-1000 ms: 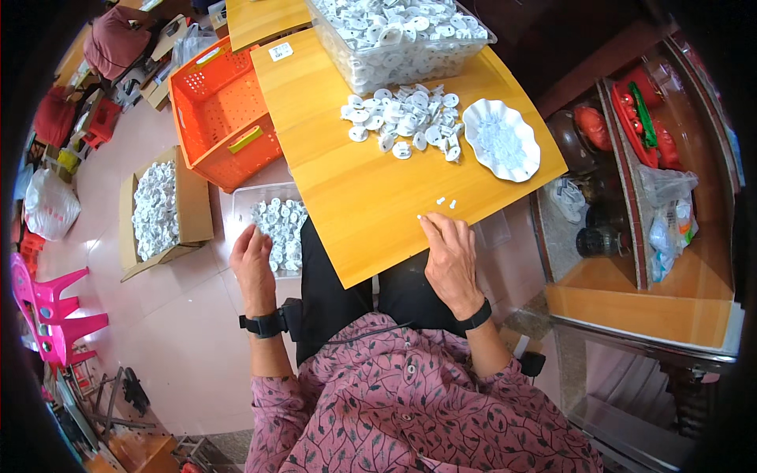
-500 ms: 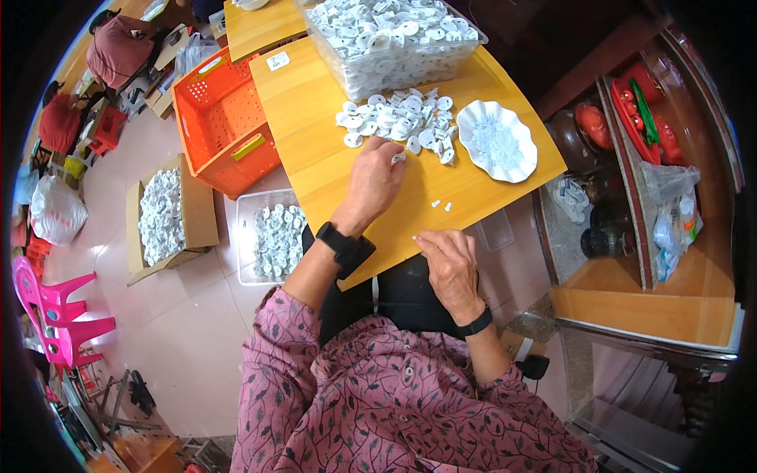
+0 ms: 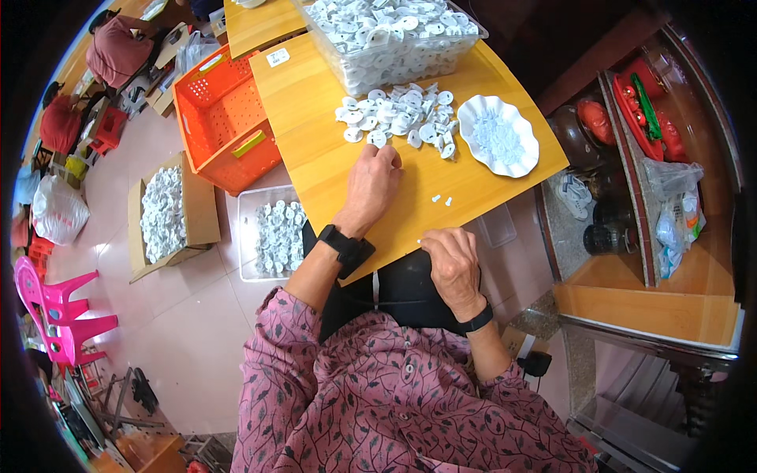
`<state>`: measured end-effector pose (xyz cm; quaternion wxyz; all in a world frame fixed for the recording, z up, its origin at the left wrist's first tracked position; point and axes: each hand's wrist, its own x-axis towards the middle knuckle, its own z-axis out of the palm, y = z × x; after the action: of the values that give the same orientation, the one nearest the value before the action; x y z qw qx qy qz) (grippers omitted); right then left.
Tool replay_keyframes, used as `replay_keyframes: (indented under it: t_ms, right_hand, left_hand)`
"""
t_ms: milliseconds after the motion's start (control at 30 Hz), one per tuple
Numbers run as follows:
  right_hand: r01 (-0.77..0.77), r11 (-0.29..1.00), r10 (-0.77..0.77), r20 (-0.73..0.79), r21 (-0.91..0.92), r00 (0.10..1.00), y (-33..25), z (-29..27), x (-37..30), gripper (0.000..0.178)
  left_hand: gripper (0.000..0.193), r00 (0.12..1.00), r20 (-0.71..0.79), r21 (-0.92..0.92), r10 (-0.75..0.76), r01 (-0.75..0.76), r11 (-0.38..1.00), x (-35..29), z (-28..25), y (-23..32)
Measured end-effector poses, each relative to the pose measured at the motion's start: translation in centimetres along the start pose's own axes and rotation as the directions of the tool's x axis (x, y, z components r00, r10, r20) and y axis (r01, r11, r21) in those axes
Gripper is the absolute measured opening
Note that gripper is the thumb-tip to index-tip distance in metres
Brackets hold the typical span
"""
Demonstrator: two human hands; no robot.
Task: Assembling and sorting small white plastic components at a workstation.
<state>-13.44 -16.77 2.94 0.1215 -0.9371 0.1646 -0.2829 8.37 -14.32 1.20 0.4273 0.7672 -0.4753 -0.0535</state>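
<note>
My left hand is closed, palm down, at the near edge of a loose pile of white round plastic parts. Its fingertips meet one white disc of the pile, and what they may hold is hidden beneath them. By the table's near edge, my right hand pinches a tiny white plastic peg between thumb and forefinger. Two similar loose pegs lie on the yellow wooden table between the hands. More translucent pegs fill a white scalloped dish to the right.
A clear plastic tub heaped with white parts stands at the table's far side. On the floor at left are an orange crate, a cardboard box and a clear bin of parts. Shelves stand at right; other people sit at far left.
My left hand has turned palm down and reached slightly forward to the pile; the white part seen at its fingers is out of sight. My right hand keeps its pinch, nearly still.
</note>
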Motion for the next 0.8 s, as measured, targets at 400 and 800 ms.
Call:
replay_keyframes:
  t_ms: [400,800]
  right_hand:
    - [-0.291,0.864,0.313,0.016,0.411,0.950,-2.2,-0.4,0.7,0.010]
    - [-0.347,0.702,0.358,0.113,0.622,0.927,-5.5,-1.6,3.2,0.008]
  left_hand:
    - [0.023,0.846,0.477,-0.876,-0.238,0.480,-0.052,-7.3,-4.2,1.8]
    - [0.022,0.913,0.385,-0.851,-0.138,0.293,-0.436,-12.1,-2.9,1.3]
